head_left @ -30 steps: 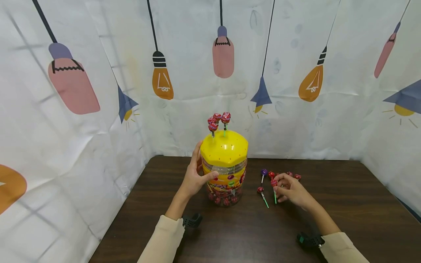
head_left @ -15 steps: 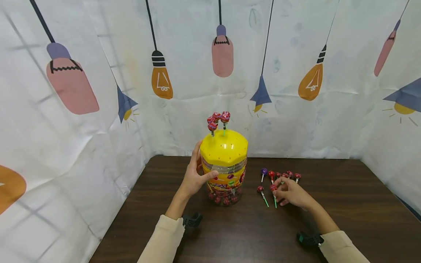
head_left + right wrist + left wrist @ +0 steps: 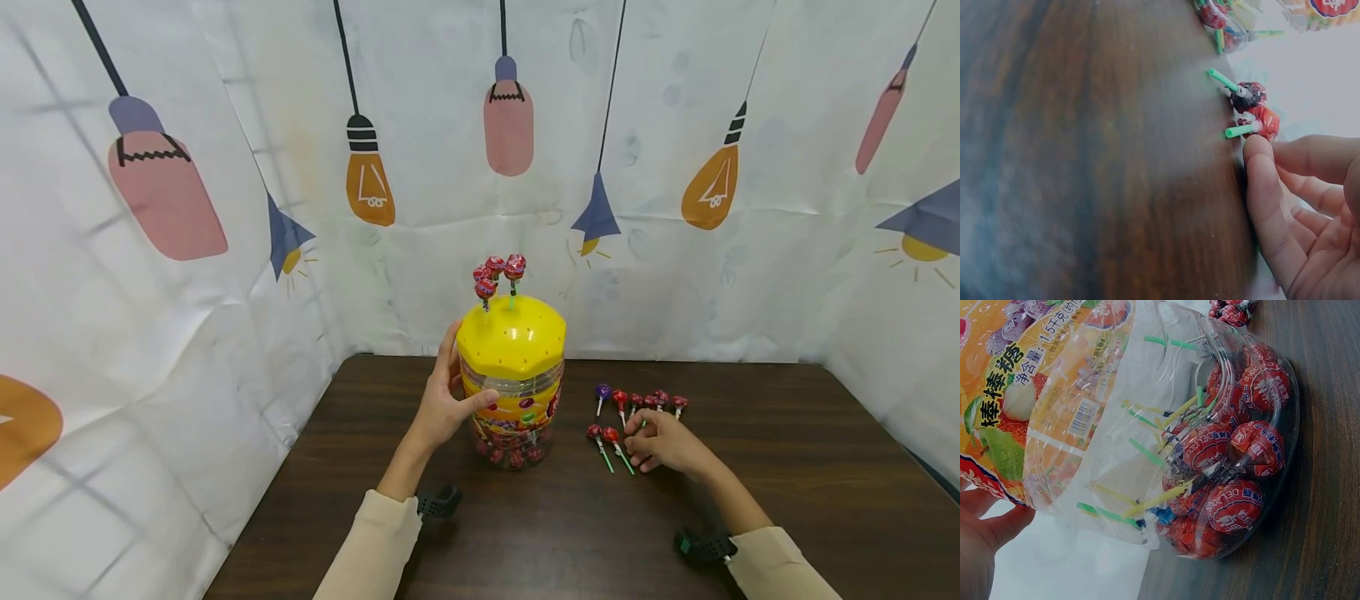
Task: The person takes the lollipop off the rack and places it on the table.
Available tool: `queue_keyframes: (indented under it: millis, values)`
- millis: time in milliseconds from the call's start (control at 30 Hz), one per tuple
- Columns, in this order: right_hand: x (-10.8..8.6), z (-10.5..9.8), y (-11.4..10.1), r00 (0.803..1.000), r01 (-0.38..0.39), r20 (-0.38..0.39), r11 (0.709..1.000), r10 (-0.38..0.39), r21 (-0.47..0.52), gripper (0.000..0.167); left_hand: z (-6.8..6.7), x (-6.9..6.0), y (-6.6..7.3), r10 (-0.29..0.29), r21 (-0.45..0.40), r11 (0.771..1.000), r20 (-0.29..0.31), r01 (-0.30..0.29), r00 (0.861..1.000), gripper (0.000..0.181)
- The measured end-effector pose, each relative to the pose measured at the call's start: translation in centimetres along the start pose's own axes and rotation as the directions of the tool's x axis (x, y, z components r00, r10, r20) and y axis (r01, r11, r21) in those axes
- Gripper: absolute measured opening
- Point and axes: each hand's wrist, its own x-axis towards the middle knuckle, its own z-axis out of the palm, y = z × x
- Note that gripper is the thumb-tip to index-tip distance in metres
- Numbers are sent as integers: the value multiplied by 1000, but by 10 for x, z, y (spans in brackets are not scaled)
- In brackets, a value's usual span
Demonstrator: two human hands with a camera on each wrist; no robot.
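A clear plastic candy jar [image 3: 517,408] with a yellow lid [image 3: 512,337] stands upright on the table. Red-wrapped lollipops [image 3: 1235,503] lie in its bottom, and several lollipops [image 3: 485,288] poke up from holes in the lid. My left hand [image 3: 447,408] grips the jar from its left side, thumb across the front. To the right, my right hand [image 3: 663,442] is low over the table with loosely bent fingers and nothing between them. Its fingertips are beside a red lollipop [image 3: 611,435] with a green stick; whether they touch cannot be told. Another red lollipop [image 3: 595,432] lies just left of that one.
A purple lollipop [image 3: 603,391] and several red lollipops [image 3: 661,397] lie in a row behind my right hand. The dark wooden table [image 3: 540,542] meets a white curtain [image 3: 435,283] printed with lamps at its back edge.
The red lollipop in my right hand has come down onto the table and been let go, beside the other front lollipop. My right fingers have drawn slightly right. The left hand keeps its grip.
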Motion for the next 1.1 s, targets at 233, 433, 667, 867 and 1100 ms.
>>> queue_keyframes:
  millis: [233,433,667,867,1100]
  values:
    - [-2,-2,-4,999,-24,33,1000,24,-9,25,-1,0,-1,11,4,1000,-1,-11,1000,103]
    - [-8,-8,-16,999,-13,29,997,16,-82,33,0,0,0,17,-8,1000,4,-17,1000,104]
    - [-21,-8,-48,982,190,-5,977,-191,-97,33,2,1,-1,5,-7,1000,5,-5,1000,103]
    - [-26,9,-89,894,420,-131,903,-429,-90,15,2,1,1,-15,-4,1000,-6,15,1000,104]
    - [-14,23,-144,789,558,-255,826,-559,-86,18,0,0,0,-18,5,1000,-12,18,1000,105]
